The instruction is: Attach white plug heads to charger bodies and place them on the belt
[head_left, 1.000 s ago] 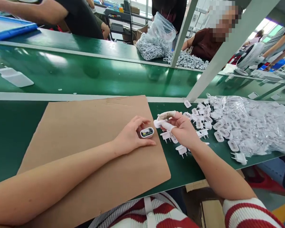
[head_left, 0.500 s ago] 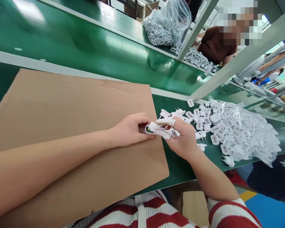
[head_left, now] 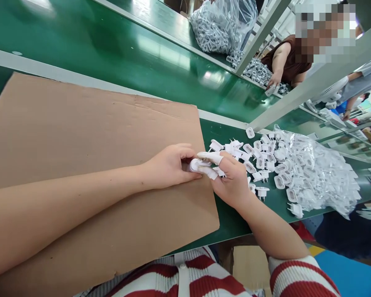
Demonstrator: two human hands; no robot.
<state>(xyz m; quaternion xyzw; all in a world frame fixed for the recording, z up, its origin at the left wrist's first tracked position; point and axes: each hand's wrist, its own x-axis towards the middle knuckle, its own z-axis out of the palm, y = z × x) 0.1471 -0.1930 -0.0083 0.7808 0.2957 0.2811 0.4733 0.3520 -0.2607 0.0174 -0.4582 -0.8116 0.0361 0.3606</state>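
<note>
My left hand (head_left: 168,166) rests on a brown cardboard sheet (head_left: 80,156) and grips a small white charger body (head_left: 194,165) standing on the sheet's right edge. My right hand (head_left: 231,179), with white finger cots on thumb and fingers, holds a white plug cap against the top of that body. The two hands meet over it, so most of the body and cap is hidden. Loose white plug caps (head_left: 259,159) lie on the green table just right of my right hand.
A clear plastic bag (head_left: 321,173) of more white caps lies at the right. Beyond a metal rail runs a green conveyor belt (head_left: 126,53). A slanted metal post (head_left: 297,90) crosses the far right. A person opposite reaches into another pile (head_left: 256,72) beside a full bag (head_left: 219,22).
My right hand moved left from the loose caps with a cap and set it onto the charger body in my left hand. The view shifted down and left; the person opposite reached forward.
</note>
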